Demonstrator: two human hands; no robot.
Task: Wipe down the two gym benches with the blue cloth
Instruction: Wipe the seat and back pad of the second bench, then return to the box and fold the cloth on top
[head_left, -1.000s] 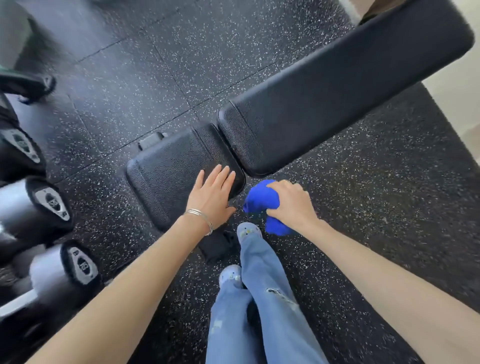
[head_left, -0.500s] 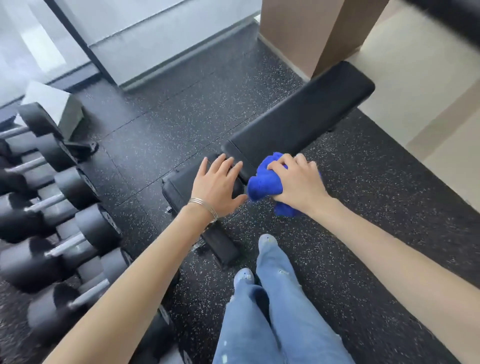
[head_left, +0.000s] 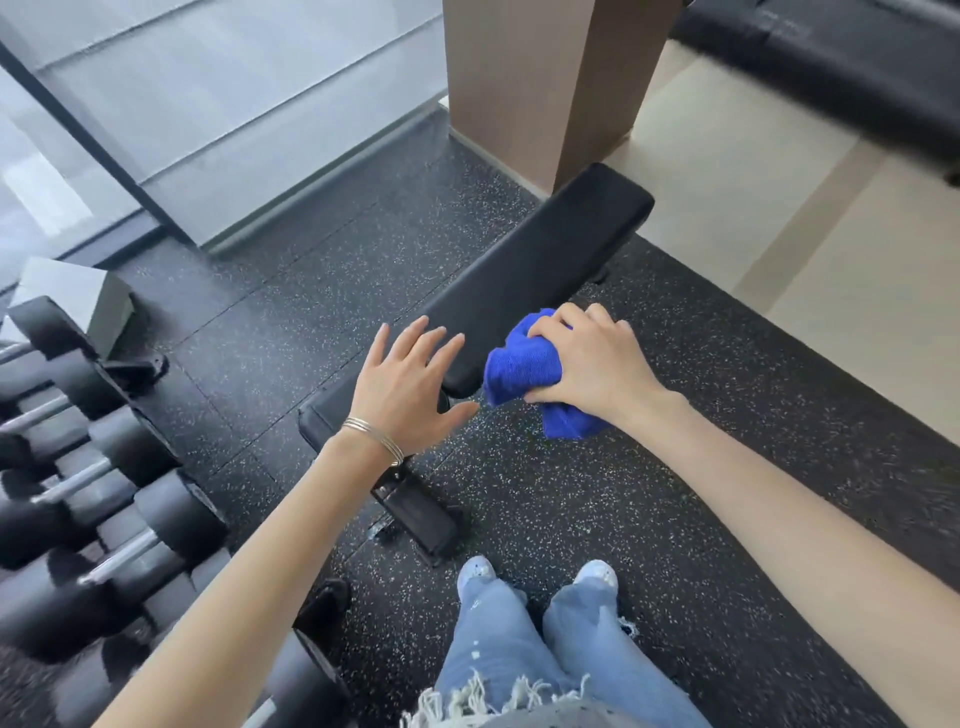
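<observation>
Our right grip (head_left: 597, 364) is curled tight around the bunched blue cloth (head_left: 519, 371), which sticks out to the left of the fingers and below the palm. The cloth sits against the near right corner of the gym bench (head_left: 535, 270) back pad. Our left grip (head_left: 405, 384) holds nothing; its fingers are straight and spread just left of the cloth, over the gap between back pad and seat pad (head_left: 332, 421). We cannot tell if it touches. A second bench (head_left: 831, 67) stands far right, and dumbbells (head_left: 78, 493) lie to the left.
</observation>
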